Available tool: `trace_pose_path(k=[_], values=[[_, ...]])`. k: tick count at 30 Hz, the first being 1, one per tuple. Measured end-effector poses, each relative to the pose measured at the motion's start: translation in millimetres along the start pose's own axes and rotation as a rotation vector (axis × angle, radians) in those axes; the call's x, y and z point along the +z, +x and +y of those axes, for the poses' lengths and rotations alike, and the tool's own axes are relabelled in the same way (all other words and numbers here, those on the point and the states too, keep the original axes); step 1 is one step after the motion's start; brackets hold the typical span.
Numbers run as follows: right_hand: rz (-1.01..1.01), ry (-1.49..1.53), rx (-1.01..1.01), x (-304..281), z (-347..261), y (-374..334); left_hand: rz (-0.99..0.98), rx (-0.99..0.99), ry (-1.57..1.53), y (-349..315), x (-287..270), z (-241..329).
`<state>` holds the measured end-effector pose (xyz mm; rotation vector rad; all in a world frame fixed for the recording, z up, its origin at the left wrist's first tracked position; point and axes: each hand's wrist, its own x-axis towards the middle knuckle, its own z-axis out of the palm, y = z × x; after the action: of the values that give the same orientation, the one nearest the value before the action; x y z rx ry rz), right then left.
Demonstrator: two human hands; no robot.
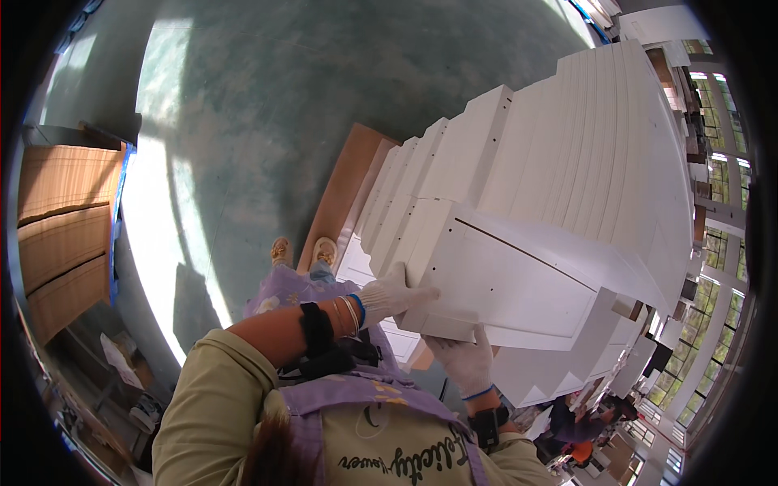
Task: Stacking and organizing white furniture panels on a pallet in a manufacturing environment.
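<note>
White panel [527, 283]: probably stiff, slick, fairly heavy; best held by opposite edges. Left hand [399, 296] against left end, right hand [464, 361] cupping near edge (closure of either: cannot tell)

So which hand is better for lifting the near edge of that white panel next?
Probably the right hand: it's at the near edge of the white panel. The left hand is farther up, at the panel's left side.
</note>
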<state>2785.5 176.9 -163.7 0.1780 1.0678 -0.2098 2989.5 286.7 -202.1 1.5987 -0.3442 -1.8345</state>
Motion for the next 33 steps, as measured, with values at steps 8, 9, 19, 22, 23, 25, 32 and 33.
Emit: trace_pose_path(k=[8, 9, 19, 22, 23, 25, 32, 33], values=[[0.089, 0.028, -0.104, -9, 2, 5, -0.03, 0.031, 0.001, 2, -2, -3], [0.074, 0.075, -0.12, -9, 3, 6, -0.032, 0.031, -0.001, 1, -2, -2], [-0.045, -0.034, 0.034, -13, 19, 25, -0.018, 0.031, 0.002, 1, -4, -5], [-0.039, 0.072, 0.046, -11, 22, 23, -0.019, 0.03, 0.002, -3, -6, -4], [-0.045, 0.082, 0.039, -8, 23, 21, -0.013, 0.028, 0.021, -4, -6, -3], [-0.068, 0.06, 0.033, 0, 24, 17, -0.001, 0.042, 0.049, 2, -2, -4], [-0.154, 0.042, -0.147, -29, -38, 9, 0.061, 0.123, -0.046, 15, 1, -1], [-0.104, 0.066, -0.245, -47, -62, 6, 0.109, 0.235, -0.133, 18, 2, -3]])
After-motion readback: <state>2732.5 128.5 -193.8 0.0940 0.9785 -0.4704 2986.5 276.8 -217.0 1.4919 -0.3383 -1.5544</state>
